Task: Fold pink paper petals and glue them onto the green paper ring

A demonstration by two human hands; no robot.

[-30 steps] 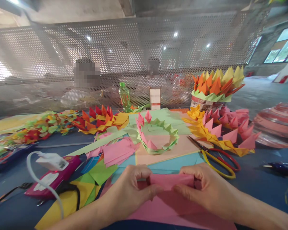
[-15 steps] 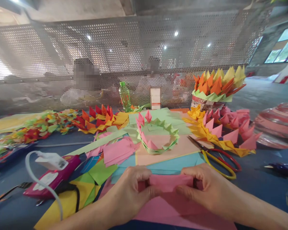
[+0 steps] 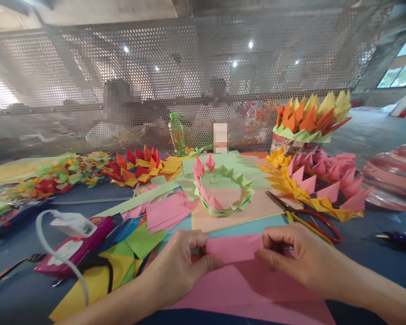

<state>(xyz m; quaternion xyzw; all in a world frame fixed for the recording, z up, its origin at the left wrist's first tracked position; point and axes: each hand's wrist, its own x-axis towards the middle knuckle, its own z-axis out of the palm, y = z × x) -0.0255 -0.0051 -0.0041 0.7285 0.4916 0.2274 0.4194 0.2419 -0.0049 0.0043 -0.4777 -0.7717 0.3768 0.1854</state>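
My left hand [image 3: 179, 266] and my right hand [image 3: 291, 259] pinch the two ends of a small folded pink paper [image 3: 235, 247] held just above the table. Each thumb presses the paper against curled fingers. Under the hands lies a larger pink sheet [image 3: 250, 293]. Just beyond the paper sits a green paper ring with pink points [image 3: 223, 189] on a peach sheet [image 3: 253, 207].
Scissors with red and yellow handles [image 3: 311, 221] lie to the right of the ring. A magenta device with a white cable [image 3: 76, 239] lies at left. Folded paper garlands [image 3: 311, 189], a paper-topped cup [image 3: 307, 126], a green bottle [image 3: 176, 135] and a perforated screen [image 3: 189, 81] stand behind; people sit beyond it.
Both hands have lifted the pink paper slightly, and it now shows as a flatter, opened rectangle. The right fingers have loosened from a tighter curl.
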